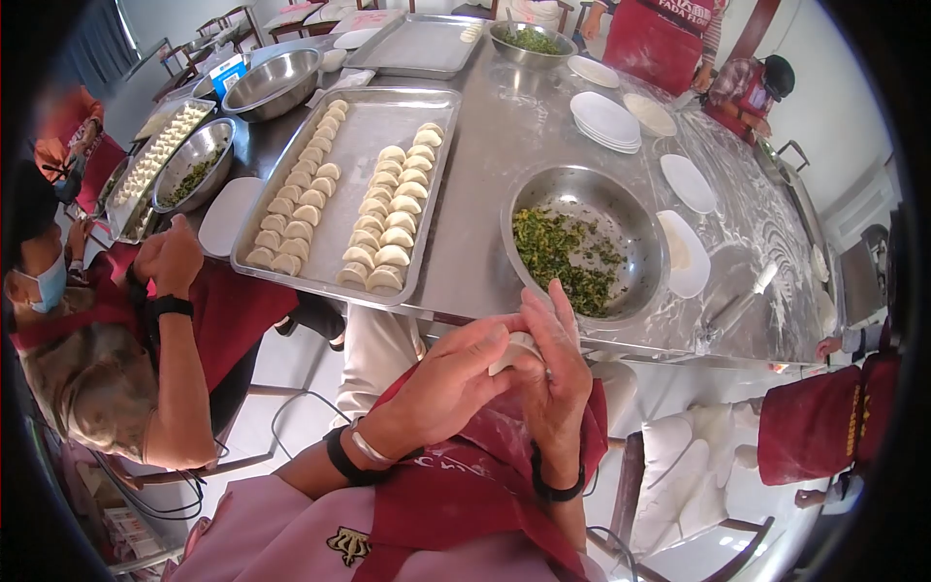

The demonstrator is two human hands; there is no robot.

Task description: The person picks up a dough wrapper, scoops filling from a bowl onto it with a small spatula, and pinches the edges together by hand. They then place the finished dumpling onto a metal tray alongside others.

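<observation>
A pale dumpling (515,351) is held between my two hands, in front of my red apron and just off the table's edge. My left hand (441,378) closes around it from the left, thumb on top. From the right, my right hand (556,364) presses against it with fingers pointing up. The hands hide part of the dumpling. Just beyond them stands a steel bowl (635,291) with chopped green and yellow filling (558,257). Left of the bowl, a metal tray (335,213) carries rows of folded dumplings (396,215).
White plates (603,121) and a floury cleaver-like tool (742,299) lie on the steel table (465,233). A masked co-worker (107,339) sits at the left, hands raised. Other people stand around the table. Further left are another bowl (221,145) and dumpling tray (126,218).
</observation>
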